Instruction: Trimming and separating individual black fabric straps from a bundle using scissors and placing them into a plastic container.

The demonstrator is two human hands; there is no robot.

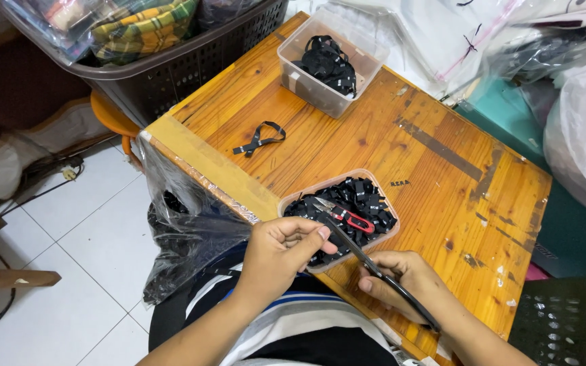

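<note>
At the near edge of the wooden tabletop (435,169), the left hand (281,249) and right hand (401,278) each have their fingers pinched closed on a black strap (374,270) stretched between them. The strap lies just over the near tub (293,201) of black strap pieces, where red-handled snips (347,215) rest.

We see a wooden table (401,156) with a clear tub of black straps (329,62) at its far edge and a single looped strap (260,139) lying apart. A dark laundry basket (171,71) holding plaid cloth stands beside it, and a clear plastic bag (184,224) hangs off the near corner.
</note>
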